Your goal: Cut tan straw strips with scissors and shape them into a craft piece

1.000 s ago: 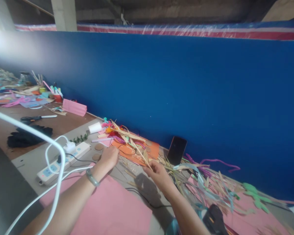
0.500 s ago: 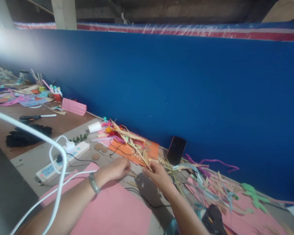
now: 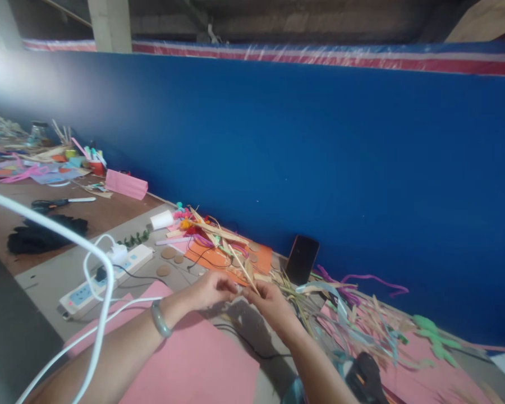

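My right hand (image 3: 268, 306) is closed, with a thin straw-coloured stalk (image 3: 244, 268) pinched between thumb and fingers. The stalk slants up and to the left, over orange paper (image 3: 197, 253). My left hand (image 3: 216, 289), with a bangle on its wrist, is close to the right fingertips. Its fingers are curled, with a gap between thumb and forefinger, and I make out nothing held there. Under my left forearm lies a large sheet of pink paper (image 3: 202, 359).
A white power strip (image 3: 105, 280) and a looping white cable (image 3: 105, 314) are at left. A dark phone (image 3: 302, 259) leans against the blue partition (image 3: 303, 157). Dried strips, ribbons and a green figure (image 3: 435, 334) lie at right, near a black-handled tool (image 3: 366, 376).
My left hand has moved right to my right fingertips, its fingers loosening from a closed curl. The right hand keeps its pinch on the stalk and has barely shifted.
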`<state>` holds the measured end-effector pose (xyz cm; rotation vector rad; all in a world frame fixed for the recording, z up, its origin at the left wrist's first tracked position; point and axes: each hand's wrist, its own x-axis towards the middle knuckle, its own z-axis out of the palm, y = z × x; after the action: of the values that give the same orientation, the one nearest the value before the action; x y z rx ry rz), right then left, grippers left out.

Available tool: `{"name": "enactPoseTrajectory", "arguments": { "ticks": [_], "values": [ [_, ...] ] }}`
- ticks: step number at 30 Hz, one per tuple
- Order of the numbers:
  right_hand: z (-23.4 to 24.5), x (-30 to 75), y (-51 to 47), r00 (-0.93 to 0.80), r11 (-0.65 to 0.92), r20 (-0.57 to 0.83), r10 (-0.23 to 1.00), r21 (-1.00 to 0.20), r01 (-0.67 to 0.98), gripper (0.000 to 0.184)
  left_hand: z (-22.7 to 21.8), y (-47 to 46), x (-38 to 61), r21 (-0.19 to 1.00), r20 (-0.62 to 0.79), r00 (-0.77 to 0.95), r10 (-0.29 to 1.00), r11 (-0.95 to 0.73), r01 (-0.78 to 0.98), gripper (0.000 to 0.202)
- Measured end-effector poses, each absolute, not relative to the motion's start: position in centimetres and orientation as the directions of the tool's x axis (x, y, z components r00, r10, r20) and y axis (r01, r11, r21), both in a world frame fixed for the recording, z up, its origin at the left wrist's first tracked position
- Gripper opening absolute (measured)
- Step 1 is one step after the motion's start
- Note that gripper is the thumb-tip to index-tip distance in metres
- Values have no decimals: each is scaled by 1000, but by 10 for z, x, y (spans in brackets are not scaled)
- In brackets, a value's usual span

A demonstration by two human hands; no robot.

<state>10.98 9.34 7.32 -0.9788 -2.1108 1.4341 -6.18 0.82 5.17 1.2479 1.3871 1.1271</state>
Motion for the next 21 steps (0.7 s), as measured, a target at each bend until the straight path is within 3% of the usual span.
{"name": "enactPoseTrajectory", "arguments": {
  "ticks": [3,9,14,21],
  "values": [
    [71,108,93,-673,183,-44,738,-947,263,26,56,7,-58,993,-103,2,995,102,59,21],
    [70,108,92,-664,167,-35,747,-957,238,33,50,10,-55,996,-68,-62,996,65,-55,23],
    [70,108,93,-675,175,-13,738,-962,210,31,52,10,-54,995,-88,-134,987,81,-56,24],
    [69,111,94,-653,148,-18,757,-969,199,32,55,10,-56,999,9,-178,984,-16,-35,19]
  ]
}}
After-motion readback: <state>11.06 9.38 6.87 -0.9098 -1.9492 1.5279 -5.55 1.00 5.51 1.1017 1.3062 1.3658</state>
